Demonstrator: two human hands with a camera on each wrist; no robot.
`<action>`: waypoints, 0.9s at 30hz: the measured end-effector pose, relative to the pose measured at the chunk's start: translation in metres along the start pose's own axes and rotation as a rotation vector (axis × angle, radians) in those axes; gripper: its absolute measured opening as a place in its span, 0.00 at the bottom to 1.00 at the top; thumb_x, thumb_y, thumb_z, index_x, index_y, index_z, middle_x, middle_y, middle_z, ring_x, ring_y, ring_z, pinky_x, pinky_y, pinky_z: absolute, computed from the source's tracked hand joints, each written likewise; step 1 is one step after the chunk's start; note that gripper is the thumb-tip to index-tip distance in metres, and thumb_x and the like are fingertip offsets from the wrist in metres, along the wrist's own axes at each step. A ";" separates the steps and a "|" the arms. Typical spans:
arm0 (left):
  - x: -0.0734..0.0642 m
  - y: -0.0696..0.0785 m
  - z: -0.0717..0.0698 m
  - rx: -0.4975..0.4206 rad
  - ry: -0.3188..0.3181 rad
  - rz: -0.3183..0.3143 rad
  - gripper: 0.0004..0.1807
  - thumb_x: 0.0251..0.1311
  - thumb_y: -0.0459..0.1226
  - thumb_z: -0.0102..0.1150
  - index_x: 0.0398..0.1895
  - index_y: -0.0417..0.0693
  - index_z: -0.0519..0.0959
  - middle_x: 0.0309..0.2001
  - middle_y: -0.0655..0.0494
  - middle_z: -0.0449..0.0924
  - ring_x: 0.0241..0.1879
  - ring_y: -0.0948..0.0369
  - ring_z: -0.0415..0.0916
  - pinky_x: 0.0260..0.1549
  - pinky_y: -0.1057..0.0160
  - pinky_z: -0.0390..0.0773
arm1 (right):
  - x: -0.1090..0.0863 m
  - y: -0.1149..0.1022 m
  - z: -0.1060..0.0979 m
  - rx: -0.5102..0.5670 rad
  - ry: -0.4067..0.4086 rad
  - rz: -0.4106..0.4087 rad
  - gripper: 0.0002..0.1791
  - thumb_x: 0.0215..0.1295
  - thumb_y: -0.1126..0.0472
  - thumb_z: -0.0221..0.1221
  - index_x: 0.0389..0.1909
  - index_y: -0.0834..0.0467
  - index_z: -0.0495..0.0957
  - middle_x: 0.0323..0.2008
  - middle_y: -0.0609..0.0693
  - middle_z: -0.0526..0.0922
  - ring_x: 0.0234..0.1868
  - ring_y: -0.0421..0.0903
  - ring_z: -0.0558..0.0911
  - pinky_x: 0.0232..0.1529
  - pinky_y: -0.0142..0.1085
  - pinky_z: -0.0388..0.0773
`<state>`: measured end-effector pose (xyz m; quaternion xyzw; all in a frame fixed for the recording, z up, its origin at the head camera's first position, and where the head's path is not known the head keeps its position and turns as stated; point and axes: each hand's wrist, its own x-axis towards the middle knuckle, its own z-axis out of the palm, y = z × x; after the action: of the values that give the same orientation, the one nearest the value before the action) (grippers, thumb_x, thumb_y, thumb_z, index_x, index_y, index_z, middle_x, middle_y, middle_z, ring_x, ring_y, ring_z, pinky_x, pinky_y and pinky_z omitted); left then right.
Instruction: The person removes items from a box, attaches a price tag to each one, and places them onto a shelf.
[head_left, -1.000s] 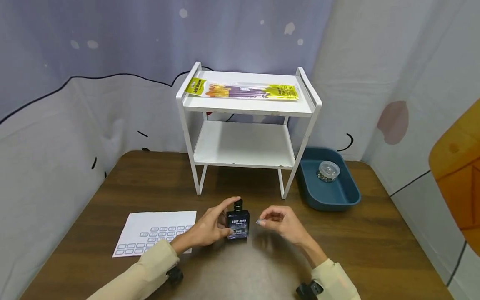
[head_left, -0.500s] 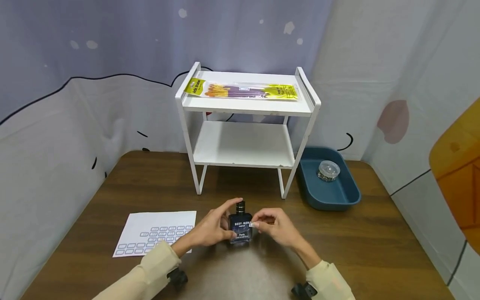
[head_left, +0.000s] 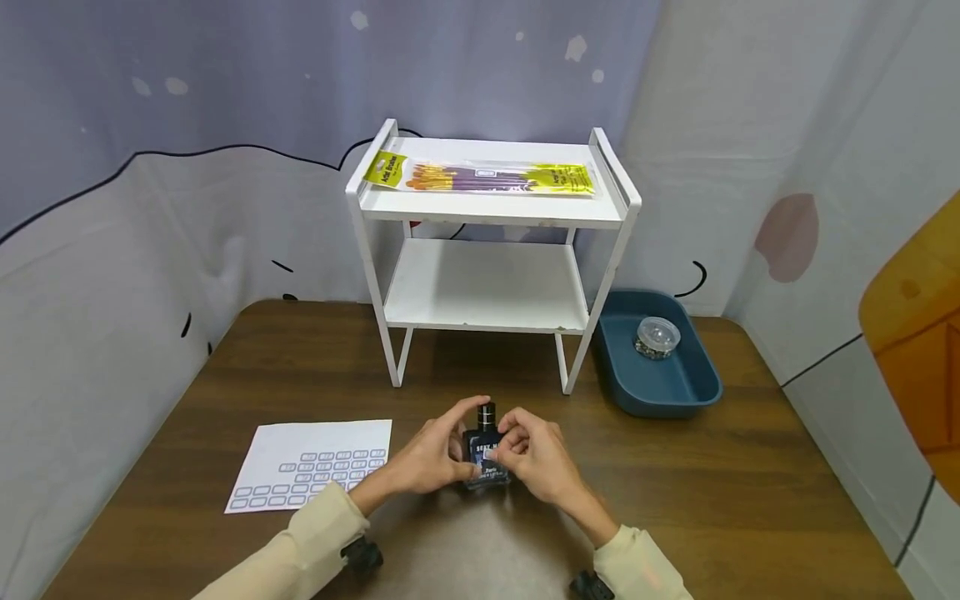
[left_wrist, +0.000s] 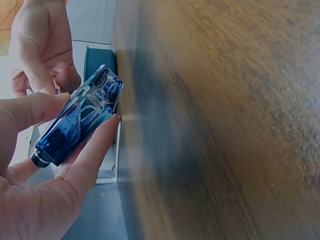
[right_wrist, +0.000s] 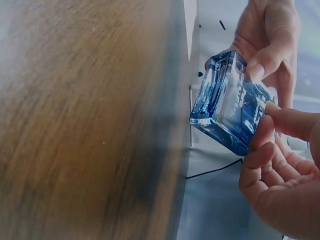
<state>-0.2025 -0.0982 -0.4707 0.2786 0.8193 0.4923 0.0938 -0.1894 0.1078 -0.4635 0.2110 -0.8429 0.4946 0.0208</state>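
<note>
A dark blue glass perfume bottle (head_left: 491,476) with a black cap is held by my left hand (head_left: 429,457). The thumb is on the bottle's front and a finger reaches up to the cap. In the left wrist view, the clear base of the bottle (left_wrist: 85,115) shows between thumb and fingers. My right hand (head_left: 542,458) pinches a small pale sticker (head_left: 489,454) between thumb and index finger, right at the bottle's lettered front. Those fingertips cover part of the lettering; in the right wrist view they hide the sticker.
A white sheet of printed labels (head_left: 300,437) lies left of the hands. Behind stands a white two-tier shelf (head_left: 487,287) with a packet of brushes (head_left: 487,178) on top. A blue tray (head_left: 678,400) at the right holds a small clear round container (head_left: 657,337).
My right hand has moved left with the sticker, from beside the bottle to its front. The bottle and left hand have shifted slightly right.
</note>
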 end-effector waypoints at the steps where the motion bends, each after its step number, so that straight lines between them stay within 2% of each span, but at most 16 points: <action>1: 0.000 0.001 0.000 0.003 0.003 0.000 0.51 0.48 0.23 0.71 0.75 0.50 0.58 0.33 0.46 0.77 0.24 0.65 0.78 0.23 0.69 0.78 | 0.000 0.000 0.001 -0.009 0.014 0.000 0.13 0.54 0.70 0.71 0.35 0.64 0.76 0.22 0.50 0.84 0.23 0.34 0.79 0.27 0.27 0.78; 8: 0.000 0.005 0.003 0.040 0.030 0.010 0.50 0.47 0.24 0.71 0.75 0.51 0.59 0.30 0.47 0.77 0.23 0.66 0.75 0.22 0.69 0.77 | -0.001 -0.001 0.004 -0.073 0.075 0.012 0.14 0.52 0.70 0.72 0.33 0.61 0.76 0.20 0.47 0.83 0.23 0.34 0.80 0.27 0.26 0.78; 14: 0.000 0.007 0.004 0.071 0.043 0.019 0.50 0.46 0.24 0.72 0.74 0.51 0.59 0.29 0.48 0.77 0.22 0.68 0.73 0.21 0.70 0.75 | -0.002 -0.005 0.005 -0.112 0.112 -0.012 0.13 0.51 0.69 0.73 0.31 0.61 0.77 0.19 0.45 0.83 0.22 0.33 0.80 0.27 0.26 0.78; 21: -0.001 0.007 0.005 0.094 0.041 0.016 0.50 0.46 0.24 0.72 0.74 0.53 0.60 0.28 0.49 0.77 0.22 0.68 0.72 0.20 0.70 0.74 | -0.002 -0.009 0.006 -0.124 0.102 0.010 0.11 0.52 0.70 0.72 0.30 0.61 0.77 0.19 0.45 0.83 0.22 0.33 0.80 0.26 0.26 0.77; 27: -0.002 0.008 0.005 0.113 0.046 0.025 0.50 0.45 0.24 0.72 0.74 0.51 0.60 0.28 0.50 0.77 0.21 0.69 0.72 0.20 0.70 0.74 | -0.002 -0.009 0.007 -0.152 0.107 -0.007 0.11 0.51 0.71 0.72 0.30 0.62 0.78 0.19 0.46 0.82 0.22 0.35 0.81 0.25 0.25 0.77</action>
<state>-0.1960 -0.0925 -0.4670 0.2823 0.8441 0.4528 0.0527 -0.1835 0.0988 -0.4604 0.1849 -0.8750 0.4396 0.0835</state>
